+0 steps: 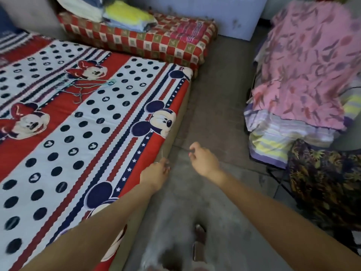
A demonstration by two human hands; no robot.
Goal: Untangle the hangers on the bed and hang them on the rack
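A tangle of thin wire hangers (86, 88), teal and reddish, lies on the bed (64, 145) with its cartoon mouse sheet, far from both hands. My left hand (159, 171) hovers at the bed's right edge with its fingers curled. My right hand (203, 160) is over the floor just to its right, fingers pinched. A faint thin wire, seemingly a hanger (182, 148), runs between the two hands; blur hides its shape. The rack (281, 182) stands at the right, its dark frame mostly hidden under draped clothes.
A pink floral cloth (308, 65) and striped fabrics (273, 137) cover the rack. A red checked mattress (140, 42) with folded linens (125, 14) lies beyond the bed. Grey concrete floor (216, 98) runs between bed and rack. My feet (199, 243) are below.
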